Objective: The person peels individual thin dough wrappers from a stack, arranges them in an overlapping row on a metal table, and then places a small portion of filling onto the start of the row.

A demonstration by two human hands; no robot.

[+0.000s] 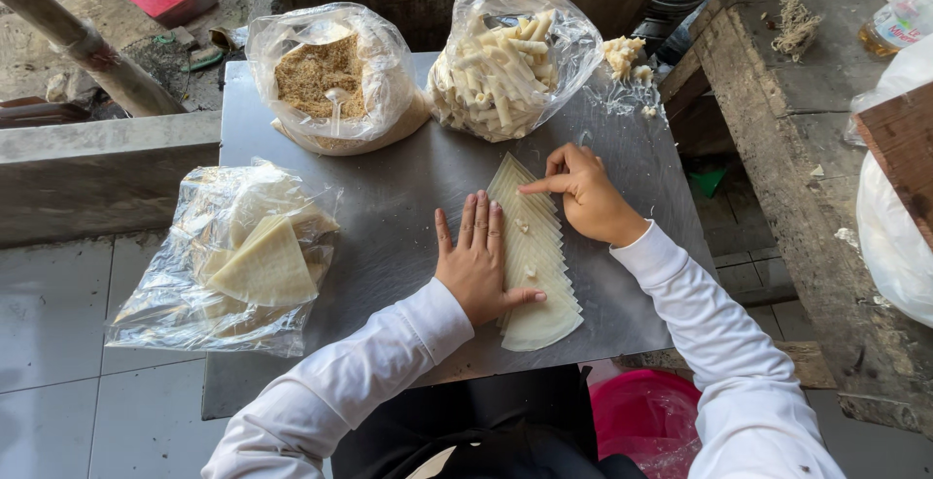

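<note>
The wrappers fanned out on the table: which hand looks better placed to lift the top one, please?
Probably the right hand: its forefinger already touches the upper end of the wrappers. The left hand lies flat along their left edge, seemingly steadying them.

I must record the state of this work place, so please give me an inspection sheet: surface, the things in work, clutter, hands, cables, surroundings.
Surface: grey metal table, with crumbs near its far right corner.
Things in work: a fanned row of pale wrapper sheets, a few small bits lying on it.
Clutter: bag of brown crumbs; bag of rolled pieces; bag of triangular sheets at the left edge.
Hands: left hand flat, partly on the sheets; right hand pointing a finger onto the upper sheets. Neither grips anything.
Cables: nothing seen.
Surroundings: rough wooden bench to the right, pink basin below, tiled floor to the left.
</note>
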